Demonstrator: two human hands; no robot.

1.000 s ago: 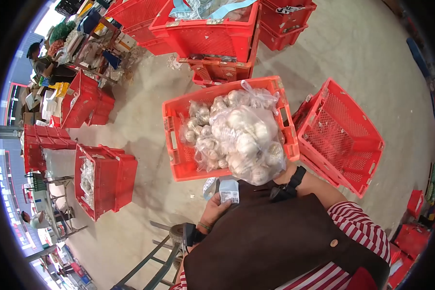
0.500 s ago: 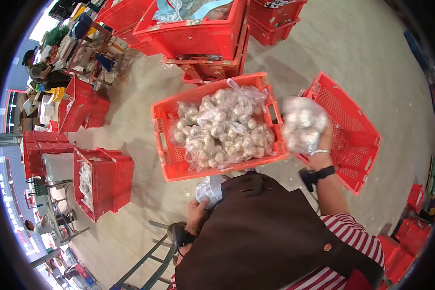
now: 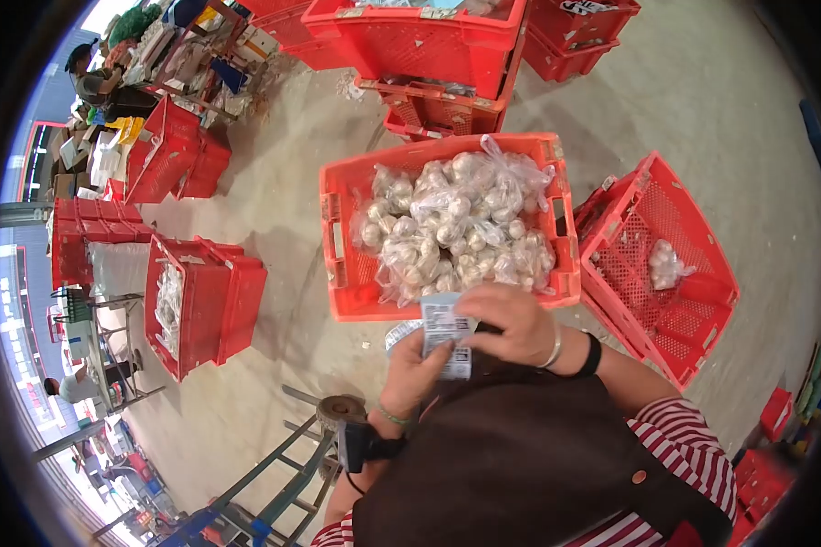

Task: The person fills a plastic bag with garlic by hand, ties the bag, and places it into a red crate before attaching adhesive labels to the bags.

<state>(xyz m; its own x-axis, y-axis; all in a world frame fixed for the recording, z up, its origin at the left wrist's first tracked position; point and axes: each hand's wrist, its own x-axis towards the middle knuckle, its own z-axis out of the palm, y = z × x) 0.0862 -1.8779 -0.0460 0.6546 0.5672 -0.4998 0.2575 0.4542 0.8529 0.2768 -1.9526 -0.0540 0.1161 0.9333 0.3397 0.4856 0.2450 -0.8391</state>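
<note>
My left hand is closed on a strip of printed labels, just below the near edge of a red crate. Bent over the strip's upper right side, my right hand has its thumb and fingers close together on the labels; its fingertips partly cover them. Several clear bags of round white bulbs fill the crate. To the right, a single bag of the same bulbs lies inside another red crate.
Stacked red crates stand beyond the full one. More red crates are at the left. A green metal hand cart is at the lower left. Two people, one at the upper left, are by cluttered tables.
The bag my right hand held is gone from it, and one bag now lies in the right crate. My right hand has moved left to the labels; my left hand has risen with them.
</note>
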